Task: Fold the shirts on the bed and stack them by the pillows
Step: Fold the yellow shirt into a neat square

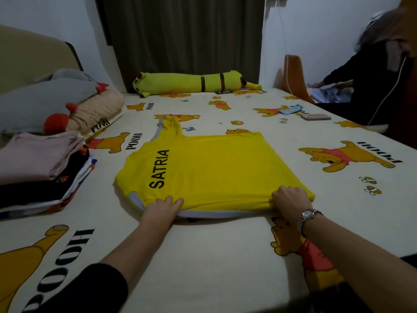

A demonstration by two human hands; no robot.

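Note:
A yellow shirt [216, 168] with black lettering and grey trim lies flat in the middle of the bed [203, 256], one sleeve stretched toward the far side. My left hand [165, 205] grips its near edge by the grey trim. My right hand [290, 199], with a watch on the wrist, grips the near edge at the right corner. A stack of folded shirts [38, 175], pink on top, sits at the left next to the pillows [45, 102].
A long yellow plush bolster [191, 83] lies along the far edge by the dark curtain. A phone [316, 117] and a blue tube [291, 109] rest at the far right. Another person [379, 71] in dark clothes sits at the right side of the bed.

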